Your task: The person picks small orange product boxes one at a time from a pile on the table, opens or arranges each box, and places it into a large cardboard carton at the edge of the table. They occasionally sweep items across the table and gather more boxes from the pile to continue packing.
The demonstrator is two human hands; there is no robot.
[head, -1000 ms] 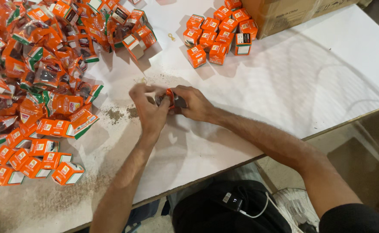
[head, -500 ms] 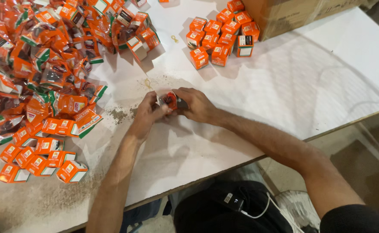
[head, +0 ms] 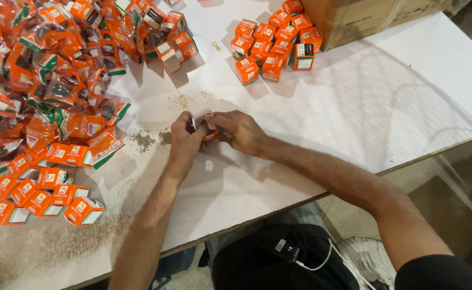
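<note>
My left hand point(head: 185, 140) and my right hand point(head: 237, 130) meet over the middle of the white table point(head: 354, 102). Together they grip one small orange box point(head: 210, 135), mostly hidden by the fingers; only an orange edge and a pale flap show between them. A heap of orange and green flat packets point(head: 48, 80) lies to the left. A group of closed small orange boxes point(head: 273, 40) stands beyond my right hand.
A row of small orange boxes point(head: 42, 196) lies near the front left edge. A brown cardboard carton point(head: 365, 16) sits at the far right. Brown dust point(head: 150, 139) is scattered by my left hand. A dark bag with a white cable point(head: 295, 252) rests below the table edge.
Both hands have stayed together on the small box while turning it; less of its orange face shows now. The view has shifted slightly.
</note>
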